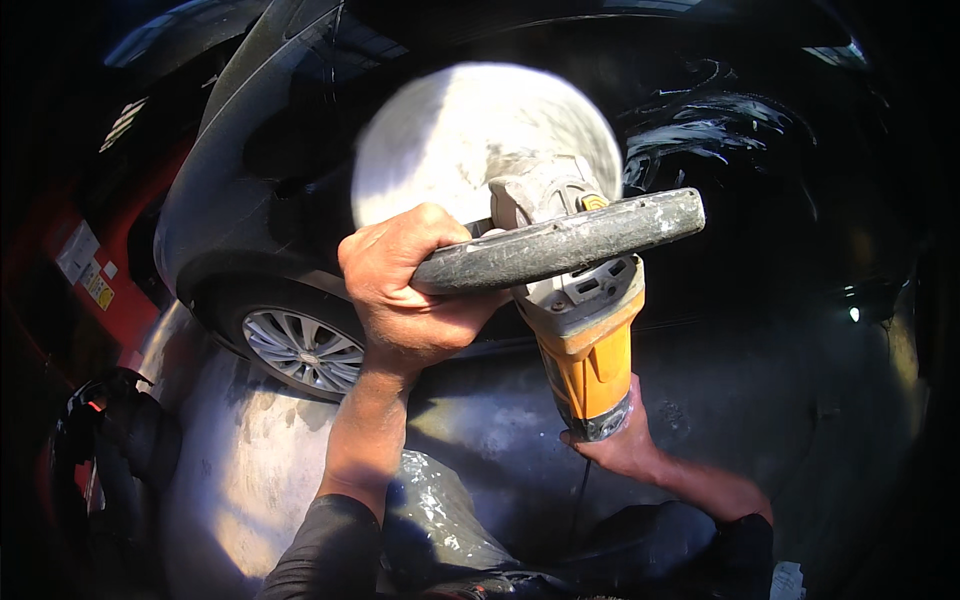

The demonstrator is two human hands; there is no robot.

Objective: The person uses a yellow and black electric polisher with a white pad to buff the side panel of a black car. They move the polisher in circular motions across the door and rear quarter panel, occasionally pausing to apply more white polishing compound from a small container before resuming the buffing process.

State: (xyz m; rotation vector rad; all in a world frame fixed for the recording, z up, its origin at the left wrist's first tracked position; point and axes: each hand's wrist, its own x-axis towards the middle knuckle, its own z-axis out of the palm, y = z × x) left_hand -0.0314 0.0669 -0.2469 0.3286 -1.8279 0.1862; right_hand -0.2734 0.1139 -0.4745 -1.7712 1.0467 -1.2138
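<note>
A yellow and grey car polisher is held out in front of me, its round white pad turned toward the side of a dark car. The pad's outer edge looks blurred. My left hand is closed round the left end of the black side handle. Lower down, my right hand grips the rear end of the yellow body, its fingers partly hidden behind it. White compound smears mark the dark panel right of the pad. Whether the pad touches the panel I cannot tell.
The car's wheel with silver spokes is at the left, below the panel. A red vehicle part with labels stands farther left. Sunlit concrete floor lies below, and a thin dark cord hangs from the polisher.
</note>
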